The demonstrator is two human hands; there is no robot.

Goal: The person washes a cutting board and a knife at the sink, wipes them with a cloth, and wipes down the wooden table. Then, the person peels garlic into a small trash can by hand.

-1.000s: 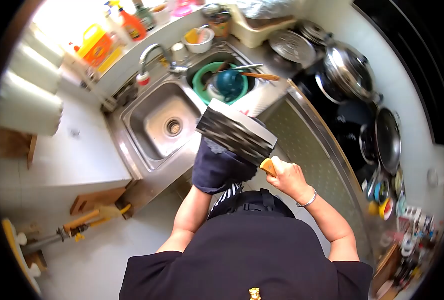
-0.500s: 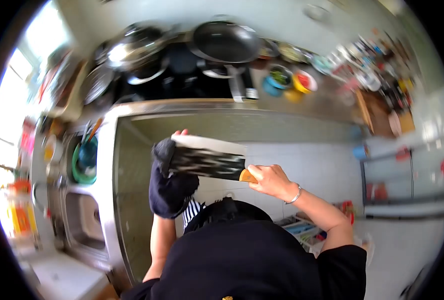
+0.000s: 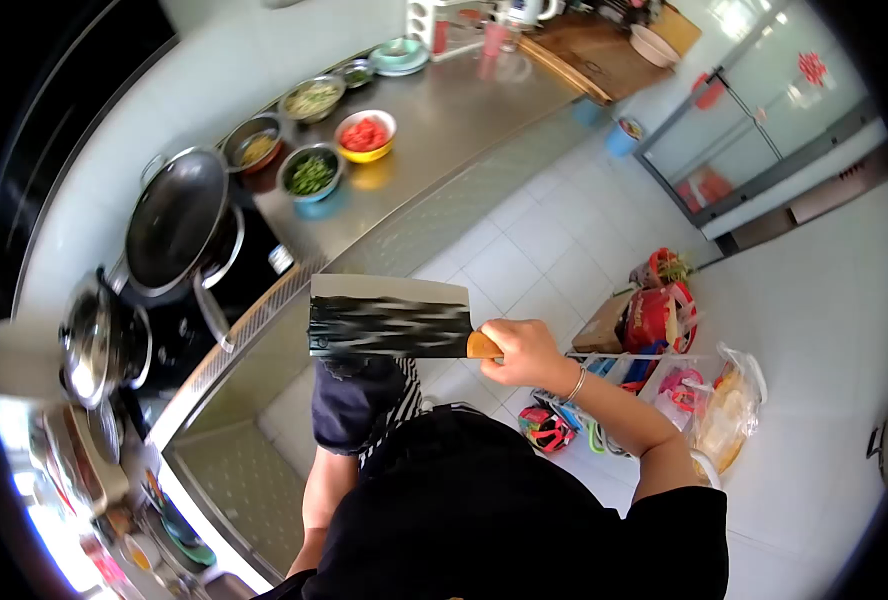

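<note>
A broad cleaver with a pale spine side and dark streaked blade lies level in front of my body. Its short wooden handle is wrapped by the fingers of my right hand, which has a bracelet at the wrist. A dark cloth covers the end of my left arm, just below the blade. The fingers of my left hand are hidden by the cloth and the blade.
A wok and a lidded pot stand on the stove at left. Bowls of red food and greens sit on the steel counter. A wooden board is farther back. Bags and a rack are at right.
The view has turned to the right, bringing the counter bowls and board nearer the middle. The cleaver stays in my right hand and is now more level. My left fingertips no longer show behind the blade.
</note>
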